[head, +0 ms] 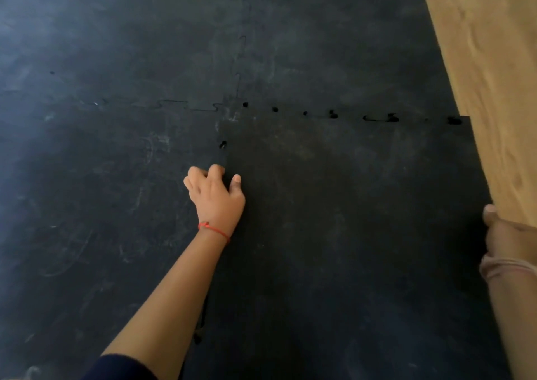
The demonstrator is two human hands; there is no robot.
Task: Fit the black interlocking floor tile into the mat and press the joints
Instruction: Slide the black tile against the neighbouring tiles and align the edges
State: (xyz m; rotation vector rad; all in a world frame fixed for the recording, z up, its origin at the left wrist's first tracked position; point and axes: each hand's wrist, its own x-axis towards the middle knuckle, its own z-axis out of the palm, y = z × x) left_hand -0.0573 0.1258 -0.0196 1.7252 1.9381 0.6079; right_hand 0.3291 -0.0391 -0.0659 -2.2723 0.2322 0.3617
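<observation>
the square black rubber floor tile [334, 219] lies against the laid black mat [116, 118], joints still gapped (pressing remains). left hand [216, 199] pinches its left edge; right hand [499, 234] grips its right edge.

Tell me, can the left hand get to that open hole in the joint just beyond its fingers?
Probably yes: the left hand grips the tile edge just short of the hole, with nothing lying between them.
</observation>
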